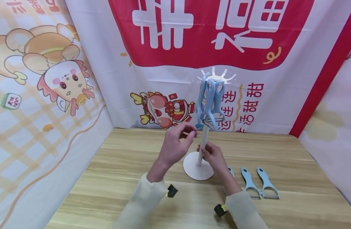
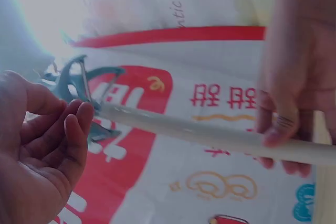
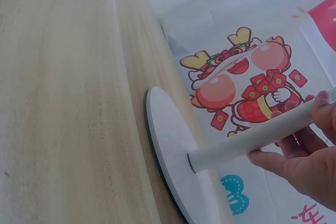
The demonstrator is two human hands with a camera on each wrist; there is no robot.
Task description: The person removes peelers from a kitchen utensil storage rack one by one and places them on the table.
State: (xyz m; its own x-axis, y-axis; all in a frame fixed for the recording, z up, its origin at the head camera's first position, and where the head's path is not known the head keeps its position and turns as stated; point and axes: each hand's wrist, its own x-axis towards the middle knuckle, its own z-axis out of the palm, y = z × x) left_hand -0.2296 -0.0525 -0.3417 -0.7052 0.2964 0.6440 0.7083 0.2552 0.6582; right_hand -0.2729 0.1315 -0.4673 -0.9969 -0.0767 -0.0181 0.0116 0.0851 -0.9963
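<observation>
Wooden table (image 1: 129, 178): light plank-grain top, lying under both hands and bearing everything listed below. Printed cloth backdrop (image 1: 169, 41) behind it, well beyond the fingertips, red and white with cartoon figures.

White stand (image 1: 203, 144): upright pole on a round flat base (image 3: 173, 145), topped by a crown of short hooks (image 1: 216, 77). The pole passes through the curled fingers of the right hand; the base sits on the table just below and ahead of those fingers.

Right hand (image 1: 213, 156): fingers (image 3: 294, 153) wrapped round the lower part of the pole, thumb on the opposite side, holding it. Pale sleeve at the wrist.

Left hand (image 1: 175, 144): raised just left of the pole, above the right hand. Fingers (image 2: 73, 129) loosely curled toward the thumb, tips close together near the pole; the pictures show nothing held between them. In the left wrist view the fingertips lie just beside the pole, at the blades of the hanging peelers.

Hanging peelers (image 1: 208, 101): pale blue handles, hung from the hooks by their loop ends, blades down, directly above the left fingertips.

Loose peelers (image 1: 259, 184): two plainly seen, same pale blue, lying flat on the table to the right of the right wrist, side by side. A third blue piece (image 1: 231, 171) shows partly behind that wrist.
</observation>
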